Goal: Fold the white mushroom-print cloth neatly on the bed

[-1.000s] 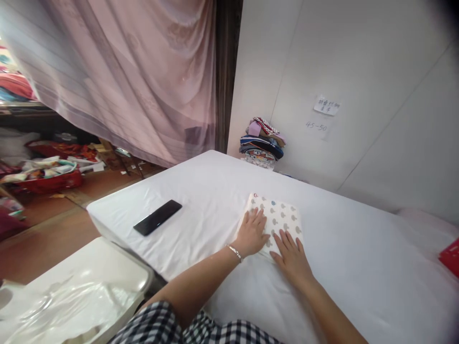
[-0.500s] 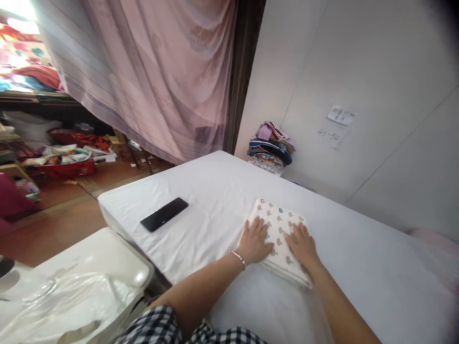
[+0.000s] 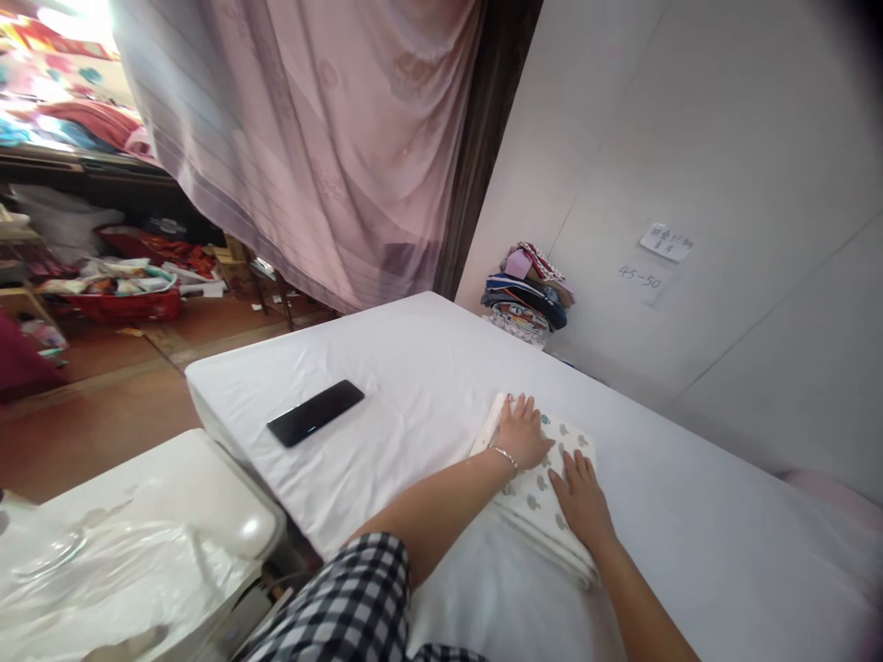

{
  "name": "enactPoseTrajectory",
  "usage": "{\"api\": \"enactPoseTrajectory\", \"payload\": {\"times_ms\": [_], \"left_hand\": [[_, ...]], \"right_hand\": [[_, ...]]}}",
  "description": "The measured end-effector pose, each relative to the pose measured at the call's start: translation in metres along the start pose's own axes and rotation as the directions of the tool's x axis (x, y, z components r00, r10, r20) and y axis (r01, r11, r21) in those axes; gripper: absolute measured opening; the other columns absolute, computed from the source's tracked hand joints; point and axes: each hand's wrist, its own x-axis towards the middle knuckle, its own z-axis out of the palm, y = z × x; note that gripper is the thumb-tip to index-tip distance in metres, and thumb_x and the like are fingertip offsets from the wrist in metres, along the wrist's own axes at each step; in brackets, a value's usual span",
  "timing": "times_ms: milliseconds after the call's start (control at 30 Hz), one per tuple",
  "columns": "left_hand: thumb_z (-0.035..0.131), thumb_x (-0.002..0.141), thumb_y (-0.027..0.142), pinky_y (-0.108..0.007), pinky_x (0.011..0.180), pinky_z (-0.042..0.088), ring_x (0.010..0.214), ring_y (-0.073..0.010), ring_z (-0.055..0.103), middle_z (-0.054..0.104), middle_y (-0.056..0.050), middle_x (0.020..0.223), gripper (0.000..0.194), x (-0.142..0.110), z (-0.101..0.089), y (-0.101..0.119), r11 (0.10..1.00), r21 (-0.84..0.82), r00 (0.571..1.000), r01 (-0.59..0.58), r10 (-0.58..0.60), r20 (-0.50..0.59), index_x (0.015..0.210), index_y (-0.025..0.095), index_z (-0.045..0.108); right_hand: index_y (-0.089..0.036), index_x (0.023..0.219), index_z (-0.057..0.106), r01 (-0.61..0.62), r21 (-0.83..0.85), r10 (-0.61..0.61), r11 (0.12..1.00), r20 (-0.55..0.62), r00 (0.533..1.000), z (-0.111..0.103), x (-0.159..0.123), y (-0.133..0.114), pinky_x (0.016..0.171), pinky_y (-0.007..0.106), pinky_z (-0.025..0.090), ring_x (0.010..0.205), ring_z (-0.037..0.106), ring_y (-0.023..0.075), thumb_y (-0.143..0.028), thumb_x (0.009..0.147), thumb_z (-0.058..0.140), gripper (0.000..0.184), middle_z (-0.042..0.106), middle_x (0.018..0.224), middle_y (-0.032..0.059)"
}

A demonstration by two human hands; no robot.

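A folded white cloth with a print of small grey shapes lies on the white-covered table. My left hand, with a bracelet at the wrist, rests flat on its far left part, fingers stretched toward the far edge. On the right side of the cloth lies my right hand, palm down with its fingers spread. The near edge of the cloth shows several stacked layers. Neither hand grips it.
A black phone lies on the table to the left. Folded clothes are stacked against the grey wall. A pink curtain hangs behind. At lower left stands a white surface with clear plastic on it.
My left hand has slid forward and to the right over the cloth, toward its far edge. My right hand stays on the right side. The view has shifted slightly.
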Motion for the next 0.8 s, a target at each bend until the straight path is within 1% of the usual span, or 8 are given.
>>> {"api": "enactPoseTrajectory", "payload": {"times_ms": [100, 167, 300, 433, 500, 567, 633, 800], "left_hand": [[0.032, 0.086, 0.054, -0.057, 0.109, 0.007, 0.139, -0.0314, 0.008, 0.019, -0.015, 0.151, 0.07, 0.013, 0.019, -0.018, 0.986, -0.028, 0.986, 0.162, -0.161, 0.039, 0.14, 0.01, 0.032], [0.03, 0.085, 0.056, -0.06, 0.107, 0.01, 0.139, -0.0315, 0.007, 0.017, -0.014, 0.151, 0.072, 0.016, 0.029, -0.026, 0.974, -0.046, 0.975, 0.221, -0.22, 0.027, 0.142, 0.011, 0.028], [0.029, 0.084, 0.056, -0.062, 0.106, 0.013, 0.139, -0.0319, 0.005, 0.015, -0.013, 0.152, 0.074, 0.017, 0.036, -0.029, 0.97, -0.05, 0.971, 0.237, -0.237, 0.024, 0.142, 0.01, 0.027], [0.028, 0.084, 0.056, -0.06, 0.105, 0.016, 0.139, -0.0323, 0.004, 0.014, -0.013, 0.152, 0.075, 0.018, 0.034, -0.025, 0.971, -0.018, 0.97, 0.239, -0.238, 0.046, 0.143, 0.01, 0.025], [0.027, 0.084, 0.056, -0.058, 0.105, 0.018, 0.139, -0.0318, 0.002, 0.012, -0.012, 0.153, 0.074, 0.018, 0.034, -0.023, 0.969, 0.0, 0.967, 0.246, -0.246, 0.065, 0.143, 0.011, 0.024], [0.026, 0.084, 0.056, -0.056, 0.105, 0.02, 0.139, -0.0314, 0.001, 0.011, -0.011, 0.153, 0.074, 0.018, 0.034, -0.023, 0.968, 0.008, 0.965, 0.252, -0.252, 0.072, 0.143, 0.012, 0.024], [0.027, 0.084, 0.057, -0.055, 0.104, 0.021, 0.14, -0.0311, 0.001, 0.011, -0.01, 0.153, 0.074, 0.018, 0.034, -0.023, 0.967, 0.005, 0.965, 0.253, -0.253, 0.071, 0.144, 0.013, 0.023], [0.029, 0.084, 0.056, -0.054, 0.104, 0.023, 0.14, -0.0307, 0.0, 0.012, -0.008, 0.153, 0.071, 0.018, 0.034, -0.024, 0.964, -0.018, 0.961, 0.266, -0.264, 0.084, 0.143, 0.017, 0.024]], "right_hand": [[-0.014, 0.14, 0.034, -0.002, 0.003, 0.001, 1.0, 0.026, 1.0, -0.002, 0.0, -0.001, 0.105, 0.045, 0.031, 0.139, 0.015, 0.0265, -0.054, 0.088, 0.025, 0.066, 0.024, 0.15, 0.0098], [-0.013, 0.14, 0.034, 0.008, 0.0, -0.008, 1.0, 0.033, 0.999, -0.002, 0.0, -0.001, 0.107, 0.043, 0.029, 0.139, 0.015, 0.026, -0.053, 0.088, 0.025, 0.066, 0.024, 0.15, 0.0098], [-0.012, 0.14, 0.034, -0.003, -0.006, 0.003, 1.0, 0.056, 0.998, -0.006, 0.0, -0.002, 0.107, 0.042, 0.028, 0.139, 0.015, 0.0247, -0.053, 0.088, 0.024, 0.066, 0.024, 0.15, 0.0098], [-0.018, 0.139, 0.035, -0.103, -0.069, 0.115, 0.992, 0.192, 0.975, -0.023, 0.012, -0.01, 0.107, 0.051, 0.023, 0.139, 0.015, 0.0252, -0.053, 0.088, 0.023, 0.064, 0.022, 0.151, 0.008], [-0.02, 0.139, 0.034, -0.133, -0.111, 0.152, 0.985, 0.187, 0.971, -0.034, 0.024, -0.016, 0.107, 0.054, 0.018, 0.139, 0.013, 0.0252, -0.052, 0.088, 0.024, 0.062, 0.02, 0.152, 0.0077], [-0.018, 0.141, 0.03, -0.13, -0.118, 0.145, 0.984, 0.13, 0.981, -0.039, 0.036, -0.021, 0.109, 0.05, 0.015, 0.14, 0.01, 0.0245, -0.051, 0.089, 0.024, 0.063, 0.016, 0.153, 0.0086], [-0.016, 0.142, 0.027, -0.13, -0.109, 0.141, 0.985, 0.101, 0.985, -0.037, 0.046, -0.023, 0.109, 0.048, 0.016, 0.14, 0.009, 0.0242, -0.052, 0.089, 0.023, 0.065, 0.014, 0.153, 0.0096], [-0.014, 0.142, 0.027, -0.166, -0.116, 0.181, 0.979, 0.132, 0.975, -0.016, 0.053, -0.019, 0.108, 0.047, 0.02, 0.14, 0.01, 0.0236, -0.053, 0.089, 0.02, 0.067, 0.017, 0.152, 0.008]]}}
